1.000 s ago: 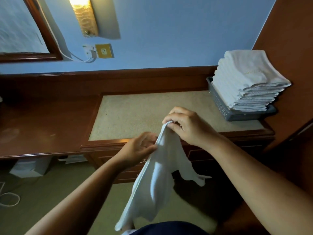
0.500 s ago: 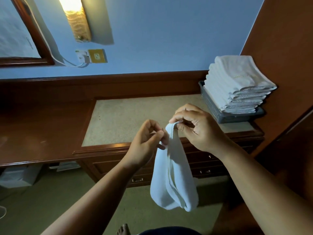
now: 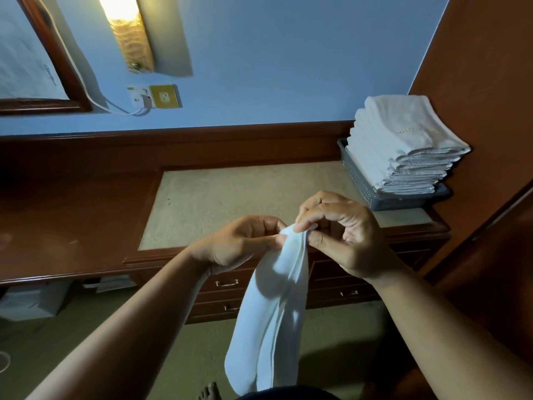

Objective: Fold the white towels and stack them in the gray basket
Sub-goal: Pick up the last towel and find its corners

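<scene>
One towel [image 3: 274, 327], white, in hand: it hung in the air in front of the surface [image 3: 230, 197], doubled into a long loop from its top end.

Left hand [image 3: 239, 243]: fingers curled, pinching that top end from the left.

Right hand [image 3: 346, 235]: thumb and forefinger pinched the same end from the right, other fingers loosely bent. The two hands nearly touched.

One basket [image 3: 360, 183], gray, stood at the far right of the surface.

One stack [image 3: 403, 145] of folded towels sat in it, rose well above the rim and overhung it on the right.

Step, as judged: corners being matched at the top, an early fold of this towel. The tall stack suggested the task was well along.

Next move called for: edges squared, the towel folded down again to the stack's size, then carried right and set squarely on top, lightly, since the overhang looked apt to slide.
</scene>
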Motion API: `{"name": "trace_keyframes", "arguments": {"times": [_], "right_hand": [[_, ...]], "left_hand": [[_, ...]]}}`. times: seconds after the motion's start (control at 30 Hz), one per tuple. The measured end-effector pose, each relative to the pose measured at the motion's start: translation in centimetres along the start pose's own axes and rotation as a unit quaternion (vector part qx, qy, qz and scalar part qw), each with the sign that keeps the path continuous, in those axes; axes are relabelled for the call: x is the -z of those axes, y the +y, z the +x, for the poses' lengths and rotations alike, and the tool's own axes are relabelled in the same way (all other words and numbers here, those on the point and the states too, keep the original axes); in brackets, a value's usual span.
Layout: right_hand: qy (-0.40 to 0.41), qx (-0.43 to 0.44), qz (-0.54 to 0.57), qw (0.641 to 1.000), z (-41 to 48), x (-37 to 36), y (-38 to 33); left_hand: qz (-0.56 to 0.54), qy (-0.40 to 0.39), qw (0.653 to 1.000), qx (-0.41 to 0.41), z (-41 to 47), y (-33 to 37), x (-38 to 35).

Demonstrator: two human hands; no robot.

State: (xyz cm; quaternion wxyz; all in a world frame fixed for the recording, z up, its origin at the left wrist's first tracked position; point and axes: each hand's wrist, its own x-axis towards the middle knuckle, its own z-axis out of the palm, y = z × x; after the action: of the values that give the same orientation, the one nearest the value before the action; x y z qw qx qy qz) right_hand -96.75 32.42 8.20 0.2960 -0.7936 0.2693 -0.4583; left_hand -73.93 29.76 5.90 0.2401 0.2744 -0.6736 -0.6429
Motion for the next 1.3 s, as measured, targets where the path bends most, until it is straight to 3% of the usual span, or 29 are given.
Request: {"name": "trace_keyframes", "arguments": {"times": [0.17,0.33,0.43,0.6,0.7,0.9,1.03,1.1,1.23,1.3], "right_hand": [[0.026,-0.09,0.059,0.994,-0.8,-0.4,1.8],[0.049,-0.208,-0.046,0.976,0.7,-0.1,2.7],[-0.001,-0.295,-0.058,0.954,2.1,0.7,2.6],[0.053,-0.166,-0.167,0.97,3.8,0.2,1.2],[0.084,-0.107,-0.202,0.97,4.2,-0.4,1.1],[0.063,-0.068,-0.224,0.97,4.7,-0.9,1.5],[0.075,-0.038,-0.233,0.969,5.6,-0.7,1.5],[0.095,-0.036,-0.242,0.965,6.2,0.0,1.9],[0.164,-0.11,-0.239,0.951,6.9,3.7,4.2],[0.201,-0.145,-0.246,0.937,6.8,6.0,5.4]], "left_hand": [[0.253,0.131,0.958,-0.038,0.1,0.3,0.0],[0.306,0.241,0.919,-0.057,0.5,1.3,-0.9],[0.313,0.281,0.904,-0.075,0.4,1.6,-0.6],[0.192,0.38,0.9,-0.095,0.2,-0.8,-0.8],[0.189,0.372,0.905,-0.087,-0.8,-3.4,-1.3],[0.117,0.381,0.911,-0.105,-1.5,-6.2,-2.5],[0.194,0.325,0.924,-0.051,-1.4,-10.4,-3.0],[0.27,0.29,0.918,0.013,-2.0,-13.2,-2.6],[0.345,0.26,0.874,0.222,-5.9,-19.2,0.7],[0.397,0.233,0.831,0.312,-8.6,-21.7,1.6]]}}
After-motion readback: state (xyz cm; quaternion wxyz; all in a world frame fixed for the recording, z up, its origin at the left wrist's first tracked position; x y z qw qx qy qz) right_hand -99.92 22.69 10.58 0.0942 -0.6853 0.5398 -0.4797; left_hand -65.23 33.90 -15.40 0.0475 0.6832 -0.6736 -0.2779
